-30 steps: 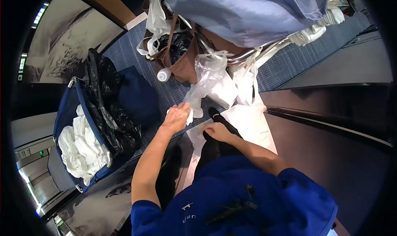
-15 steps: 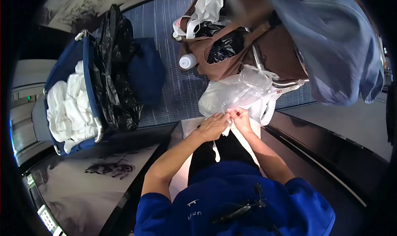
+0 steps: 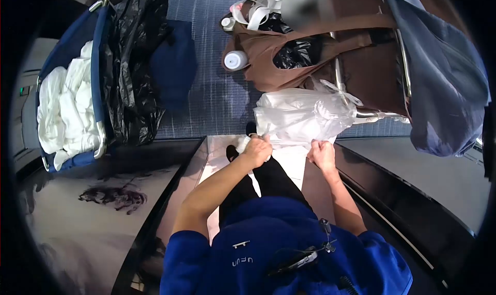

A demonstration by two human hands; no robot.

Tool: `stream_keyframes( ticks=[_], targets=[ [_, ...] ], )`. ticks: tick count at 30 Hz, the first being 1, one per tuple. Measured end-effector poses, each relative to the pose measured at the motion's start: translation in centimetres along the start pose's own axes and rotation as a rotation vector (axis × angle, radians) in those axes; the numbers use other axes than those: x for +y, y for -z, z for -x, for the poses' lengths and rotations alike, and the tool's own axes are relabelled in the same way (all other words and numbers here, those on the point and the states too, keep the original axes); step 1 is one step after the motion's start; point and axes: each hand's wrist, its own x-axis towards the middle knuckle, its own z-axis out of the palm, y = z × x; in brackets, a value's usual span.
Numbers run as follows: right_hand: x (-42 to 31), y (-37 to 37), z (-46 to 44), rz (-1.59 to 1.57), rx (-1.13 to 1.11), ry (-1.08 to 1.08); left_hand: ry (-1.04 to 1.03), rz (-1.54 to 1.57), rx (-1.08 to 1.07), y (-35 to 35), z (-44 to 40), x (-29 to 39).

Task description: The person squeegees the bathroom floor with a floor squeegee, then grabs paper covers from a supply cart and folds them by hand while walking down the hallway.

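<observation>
A translucent white plastic bag hangs at the near side of the cart, in front of my body. At its lower left edge, my left hand is closed on the bag and on something white that shows beside the fingers. My right hand, at the bag's lower right edge, is closed on the plastic. The two hands are apart, with the bag's edge between them. Above the bag is a brown cloth bag with black plastic inside.
At the left stands a blue-framed hamper with white linens; black plastic hangs beside it. A white-capped bottle sticks out near the brown bag. A grey-blue cloth bag hangs at the right. Dark door frames flank me.
My hands came together at the plastic bag and then moved apart, with its edge spread between them. The view has turned and come closer to the cart.
</observation>
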Motion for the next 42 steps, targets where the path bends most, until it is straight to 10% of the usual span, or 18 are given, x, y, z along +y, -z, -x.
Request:
stream_keyframes(
  ticks=[4, 8, 12, 13, 17, 20, 26, 35, 42],
  targets=[
    [-0.8, 1.3, -1.0, -1.007, -0.524, -0.32, -0.123, -0.032, 0.037, -1.2, 0.6, 3.2],
    [-2.2, -4.8, -3.3, -0.943, -0.11, 0.018, -0.016, 0.039, 0.036, -0.5, 2.4, 6.1],
    [1.1, -10.5, -8.7, -1.179, -0.309, -0.294, 0.015, 0.051, 0.276, -2.3, 3.6, 6.8],
    [6.2, -12.5, -12.7, -1.069, -0.613, -0.115, 0.063, 0.001, 0.274, -1.3, 4.0, 7.2],
    [5.4, -18.8, -17.2, 0.683, -0.231, 0.742, 0.153, 0.066, 0.301, 0.0, 4.6, 7.7],
    [1.0, -19.9, -20.0, 0.943, -0.506, 0.438, 0.189, 0.149, 0.41, -0.6, 4.6, 7.9],
    [8.9, -23.4, -25.9, 0.6, -0.344, 0.449, 0.184, 0.313, 0.416, -2.1, 3.4, 8.6],
    [3.9, -24.3, -20.7, 1.086, -0.46, 0.452, 0.193, 0.459, 0.572, -4.3, 2.4, 8.7],
    [6.2, -22.5, -17.6, 1.041, -0.305, 1.171, 0.174, 0.527, 0.596, -4.0, 2.5, 8.6]
  ],
)
